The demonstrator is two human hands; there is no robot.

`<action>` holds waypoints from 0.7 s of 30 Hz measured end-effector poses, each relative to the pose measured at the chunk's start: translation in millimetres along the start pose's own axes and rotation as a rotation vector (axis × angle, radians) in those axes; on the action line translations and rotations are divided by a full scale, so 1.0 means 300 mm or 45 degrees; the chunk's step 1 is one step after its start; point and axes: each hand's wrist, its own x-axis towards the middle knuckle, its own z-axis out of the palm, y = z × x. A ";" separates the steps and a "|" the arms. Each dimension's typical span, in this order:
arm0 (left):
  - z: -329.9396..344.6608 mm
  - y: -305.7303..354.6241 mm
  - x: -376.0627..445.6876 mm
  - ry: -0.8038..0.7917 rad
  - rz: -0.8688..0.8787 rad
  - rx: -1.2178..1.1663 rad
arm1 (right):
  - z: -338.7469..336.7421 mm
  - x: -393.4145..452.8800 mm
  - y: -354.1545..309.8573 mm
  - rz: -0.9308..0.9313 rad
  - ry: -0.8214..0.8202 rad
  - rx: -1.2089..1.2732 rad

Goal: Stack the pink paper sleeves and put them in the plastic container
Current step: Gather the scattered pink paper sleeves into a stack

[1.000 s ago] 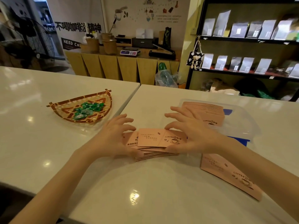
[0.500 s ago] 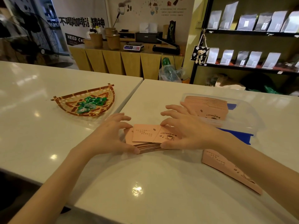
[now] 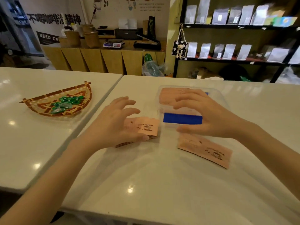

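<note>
The left hand (image 3: 113,124) is resting on a small stack of pink sleeves (image 3: 146,129) lying on the white tabletop (image 3: 146,184), its thumb against the stack's near edge and its fingers spread and lifted. The right hand (image 3: 209,116) is hovering open over the near side of the clear plastic container (image 3: 224,101), gripping nothing. More pink sleeves are lying inside the container (image 3: 168,96). Another sleeve pile (image 3: 206,150) is lying flat near the right wrist. A woven basket (image 3: 40,104) of green candies is sitting on the neighbouring tabletop.

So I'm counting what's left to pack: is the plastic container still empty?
No, a stack of pink sleeves already lies inside the plastic container, partly behind the right hand.
</note>
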 end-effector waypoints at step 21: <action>0.245 0.345 0.177 -0.397 0.378 -0.052 | 0.031 -0.338 0.113 0.379 -0.184 -0.154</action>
